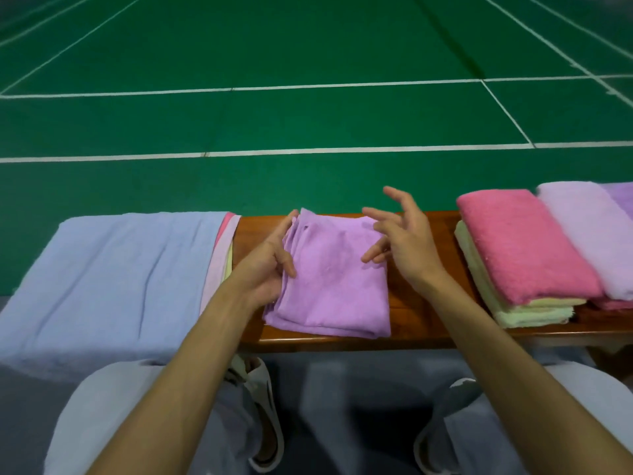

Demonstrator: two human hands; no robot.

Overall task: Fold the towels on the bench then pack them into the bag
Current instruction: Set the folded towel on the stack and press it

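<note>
Grey-trousered knees [113, 399] and two pale sandals [265, 419] are seen nearest, beneath two bare forearms. The left hand [269, 269] is curled on the left edge of one folded purple towel [335, 286], thumb on top. The right hand [402, 240] is held empty, fingers spread, above the towel's far right corner. The towel is laid mid-bench [416, 303], reaching the near edge. At the left end, one blue towel [109, 279] is spread over pink and yellow layers [224, 255]. Toward the right end, one pink towel [520, 245] is stacked on two pale yellow towels [513, 311], a lilac towel [589, 234] just beside.
</note>
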